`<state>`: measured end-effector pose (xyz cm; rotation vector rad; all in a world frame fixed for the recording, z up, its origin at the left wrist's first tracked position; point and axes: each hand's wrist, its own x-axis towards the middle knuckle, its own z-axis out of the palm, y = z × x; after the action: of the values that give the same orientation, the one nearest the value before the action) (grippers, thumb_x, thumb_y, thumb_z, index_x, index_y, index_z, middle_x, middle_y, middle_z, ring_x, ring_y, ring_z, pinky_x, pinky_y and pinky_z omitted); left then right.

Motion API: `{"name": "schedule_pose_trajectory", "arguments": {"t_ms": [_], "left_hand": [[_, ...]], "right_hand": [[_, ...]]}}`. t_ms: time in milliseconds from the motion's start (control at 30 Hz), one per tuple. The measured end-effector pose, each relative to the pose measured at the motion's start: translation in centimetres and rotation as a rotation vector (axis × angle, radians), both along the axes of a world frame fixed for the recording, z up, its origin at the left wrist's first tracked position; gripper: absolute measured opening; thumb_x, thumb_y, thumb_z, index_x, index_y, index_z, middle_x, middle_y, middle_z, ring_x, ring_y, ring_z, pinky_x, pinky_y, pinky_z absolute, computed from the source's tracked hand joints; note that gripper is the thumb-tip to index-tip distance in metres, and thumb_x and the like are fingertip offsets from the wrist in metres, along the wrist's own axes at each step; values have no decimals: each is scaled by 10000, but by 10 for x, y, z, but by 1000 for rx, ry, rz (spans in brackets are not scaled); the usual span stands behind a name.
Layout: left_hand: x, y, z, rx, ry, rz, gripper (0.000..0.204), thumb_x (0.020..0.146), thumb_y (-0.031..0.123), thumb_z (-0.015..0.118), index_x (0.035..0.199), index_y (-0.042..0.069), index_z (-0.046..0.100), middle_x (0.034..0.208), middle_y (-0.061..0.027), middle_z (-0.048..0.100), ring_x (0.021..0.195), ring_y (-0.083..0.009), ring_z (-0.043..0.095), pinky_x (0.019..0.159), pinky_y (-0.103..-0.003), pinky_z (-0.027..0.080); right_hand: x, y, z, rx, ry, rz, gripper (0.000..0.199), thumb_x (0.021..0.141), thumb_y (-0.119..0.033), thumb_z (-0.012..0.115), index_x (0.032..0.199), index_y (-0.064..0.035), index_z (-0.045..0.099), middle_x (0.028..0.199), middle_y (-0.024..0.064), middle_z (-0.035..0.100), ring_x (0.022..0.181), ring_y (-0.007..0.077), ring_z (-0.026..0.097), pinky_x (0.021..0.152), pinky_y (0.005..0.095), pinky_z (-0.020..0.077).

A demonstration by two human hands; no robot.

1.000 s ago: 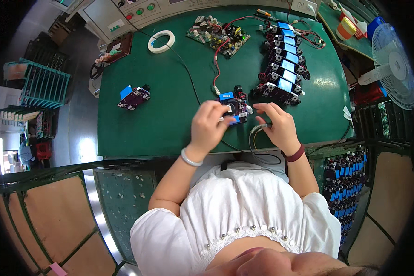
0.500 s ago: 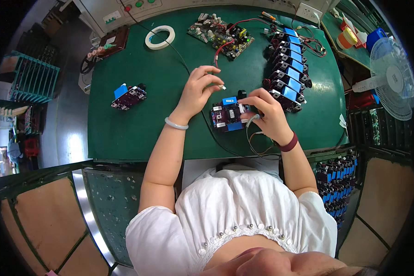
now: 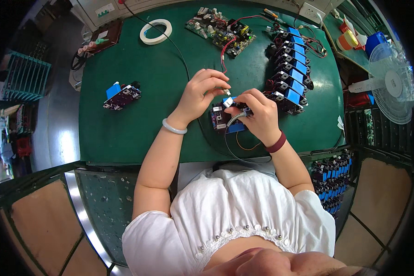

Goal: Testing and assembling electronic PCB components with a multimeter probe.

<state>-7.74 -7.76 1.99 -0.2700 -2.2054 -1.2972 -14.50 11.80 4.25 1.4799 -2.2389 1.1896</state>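
Observation:
My left hand (image 3: pixel 206 88) pinches a small white connector (image 3: pixel 227 92) on the end of the red wire (image 3: pixel 223 64). Facing it, my right hand (image 3: pixel 258 109) grips a white plug (image 3: pixel 228 102), and the two pieces are close together; whether they touch I cannot tell. A grey ribbed cable sleeve (image 3: pixel 234 118) curves out from under the right fingers. Just below both hands lies a dark circuit module (image 3: pixel 218 120) with blue parts, partly covered by the right hand.
Behind the hands sits a green circuit board (image 3: pixel 237 39) with a lit green spot. A row of blue-topped modules (image 3: pixel 295 73) stands at right. One similar module (image 3: pixel 122 95) lies at left, near a white tape roll (image 3: pixel 155 33). A fan (image 3: pixel 391 83) stands far right.
My right hand has moved left and lifted the white plug from beside the module toward my left hand. The left hand has shifted slightly right and down, closing the gap.

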Motion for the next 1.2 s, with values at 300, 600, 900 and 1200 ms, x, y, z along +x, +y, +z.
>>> {"name": "schedule_pose_trajectory", "arguments": {"t_ms": [300, 600, 900, 1200], "left_hand": [[1, 2, -2, -129, 61, 20, 215, 734, -28, 738, 915, 88, 728, 1010, -28, 669, 880, -222, 604, 757, -349, 530], [1, 2, -3, -170, 92, 9, 263, 706, -55, 750, 933, 79, 742, 1013, -57, 677, 890, -230, 618, 692, -331, 537], [2, 5, -5, -442, 235, 161, 169, 710, 82, 712, 873, 127, 725, 883, 12, 659, 831, -190, 604, 667, -315, 547], [4, 13, 4, -517, 289, 176, 213, 666, 58, 681, 870, 91, 734, 854, -3, 665, 772, -200, 595, 633, -312, 537]], "right_hand": [[1, 8, -5, -68, -144, -30, 301, 660, -107, 896, 895, -39, 721, 843, 74, 666, 720, 200, 664, 597, 300, 522], [0, 7, -4, -61, -130, -17, 275, 653, -46, 869, 886, -62, 723, 860, 73, 684, 733, 240, 693, 622, 322, 558], [-2, 6, -5, -15, -165, -42, 275, 643, -31, 877, 874, -26, 729, 836, 81, 676, 734, 217, 672, 626, 304, 533], [-1, 5, 3, 53, -126, -52, 244, 618, 19, 789, 831, -62, 703, 829, 46, 656, 674, 260, 665, 568, 339, 517]]}}
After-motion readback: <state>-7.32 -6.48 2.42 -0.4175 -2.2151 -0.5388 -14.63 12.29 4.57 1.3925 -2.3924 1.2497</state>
